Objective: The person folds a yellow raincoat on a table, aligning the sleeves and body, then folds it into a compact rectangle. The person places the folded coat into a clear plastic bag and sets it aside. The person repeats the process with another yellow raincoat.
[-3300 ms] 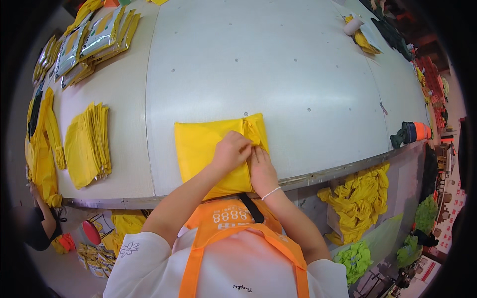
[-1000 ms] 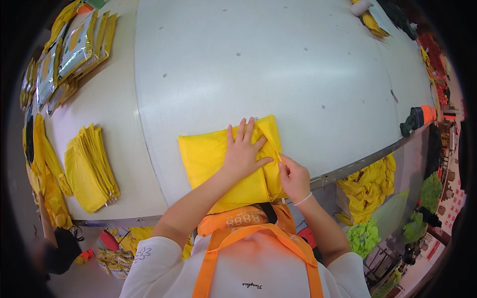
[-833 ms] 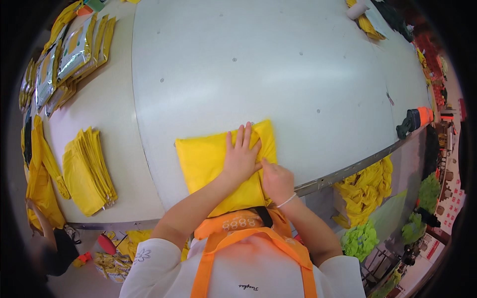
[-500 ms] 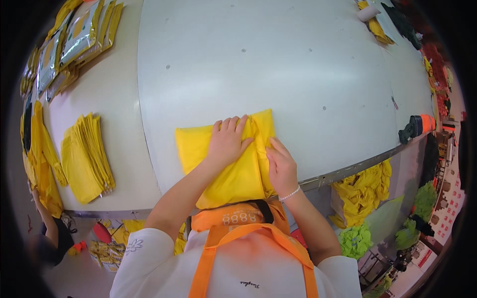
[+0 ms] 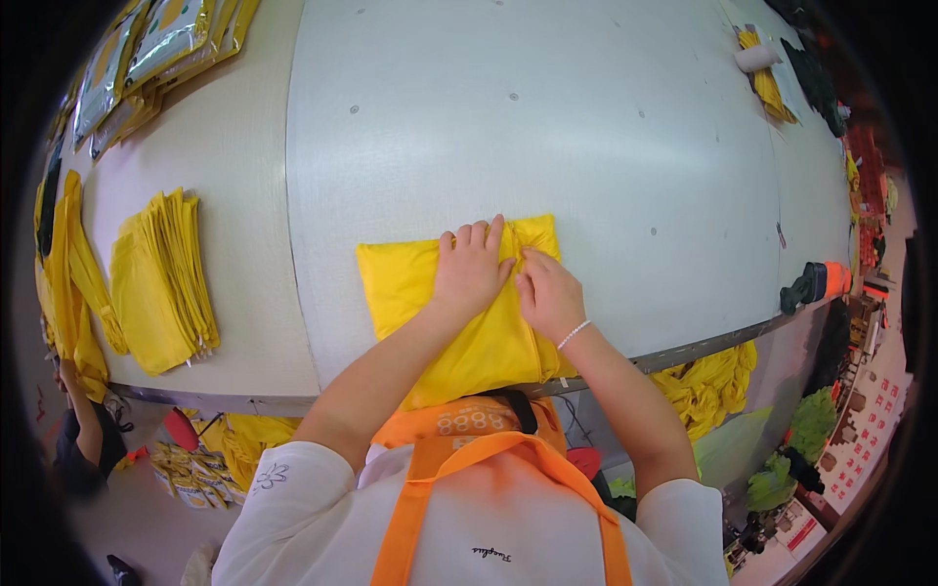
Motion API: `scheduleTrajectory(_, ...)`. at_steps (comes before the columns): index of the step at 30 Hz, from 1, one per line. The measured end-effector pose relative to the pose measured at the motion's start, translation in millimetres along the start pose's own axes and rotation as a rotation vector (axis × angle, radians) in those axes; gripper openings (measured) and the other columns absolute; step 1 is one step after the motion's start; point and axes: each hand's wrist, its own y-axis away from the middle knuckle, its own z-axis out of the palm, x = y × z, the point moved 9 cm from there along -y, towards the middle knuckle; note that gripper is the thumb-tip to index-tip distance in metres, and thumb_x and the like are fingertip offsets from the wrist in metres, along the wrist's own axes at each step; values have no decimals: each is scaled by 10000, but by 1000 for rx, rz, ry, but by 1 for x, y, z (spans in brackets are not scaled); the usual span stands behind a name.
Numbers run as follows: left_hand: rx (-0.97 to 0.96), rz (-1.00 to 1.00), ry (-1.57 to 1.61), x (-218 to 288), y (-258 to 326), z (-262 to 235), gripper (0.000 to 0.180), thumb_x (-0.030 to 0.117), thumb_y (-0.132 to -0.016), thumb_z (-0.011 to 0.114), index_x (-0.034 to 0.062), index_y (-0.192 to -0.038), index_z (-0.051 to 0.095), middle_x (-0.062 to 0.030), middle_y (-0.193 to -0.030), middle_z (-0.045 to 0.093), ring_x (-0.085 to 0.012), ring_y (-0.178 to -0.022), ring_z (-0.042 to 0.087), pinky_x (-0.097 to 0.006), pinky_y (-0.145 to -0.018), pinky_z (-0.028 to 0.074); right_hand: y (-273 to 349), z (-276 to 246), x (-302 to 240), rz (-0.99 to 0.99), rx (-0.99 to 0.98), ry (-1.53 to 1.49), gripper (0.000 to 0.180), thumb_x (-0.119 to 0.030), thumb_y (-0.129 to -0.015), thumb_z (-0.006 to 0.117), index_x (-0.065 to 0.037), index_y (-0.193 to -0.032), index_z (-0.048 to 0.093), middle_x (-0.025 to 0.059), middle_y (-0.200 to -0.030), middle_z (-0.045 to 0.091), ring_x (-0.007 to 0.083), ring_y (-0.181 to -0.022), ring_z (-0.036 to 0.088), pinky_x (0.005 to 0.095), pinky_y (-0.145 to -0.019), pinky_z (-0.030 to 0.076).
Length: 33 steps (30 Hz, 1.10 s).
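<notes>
A folded piece of thin yellow fabric [image 5: 425,283] lies on the table near its front edge, with a fold running along its right part. Its exact kind cannot be made out. My left hand [image 5: 472,269] lies on its upper middle, palm down, fingers stretched out and reaching its far edge. Close beside it, my right hand [image 5: 555,301] wears a bead bracelet and has its fingers bent and drawn together on the fabric by the right-hand fold. What lies under that palm is hidden.
On the left stand a pile of folded yellow pieces [image 5: 161,283] and clear-bagged yellow packs [image 5: 166,39]. Another person's arm [image 5: 83,415] shows at far left. A white roll [image 5: 757,59] lies far right, a dark-and-orange bundle [image 5: 816,285] nearer. Yellow fabric [image 5: 708,386] hangs below the table edge.
My right hand has moved up along the fold, closer to my left hand, and its fingers have closed on the fabric. My left hand still presses the piece. The whole view has shifted slightly.
</notes>
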Motion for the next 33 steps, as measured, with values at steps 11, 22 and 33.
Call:
scheduleTrajectory(11,-93,-42,93,-5,-9,0,544,373,-873,529,49,-1298,429,-97,-1111,522,-243,-1055,471,-431,-883,337,-71,27,32,154,-350,102,189,-131,-871,469,-143,-1034,565,100,-766,650,315,-712,611,411,-616,478)
scheduleTrajectory(22,-230,-368,329,-36,-45,27,264,308,-895,495,93,-940,642,-69,-959,638,-260,-957,562,-442,-829,378,-59,17,23,32,-234,109,72,-115,-870,481,-97,-930,518,99,-811,626,315,-776,598,418,-620,476)
scheduleTrajectory(33,-161,-424,235,-42,-47,32,270,321,-909,499,88,-930,635,-71,-921,661,-261,-893,604,-430,-808,392,52,-21,-19,-164,-18,159,135,-49,-743,549,-55,-877,555,81,-869,536,272,-807,533,361,-661,470)
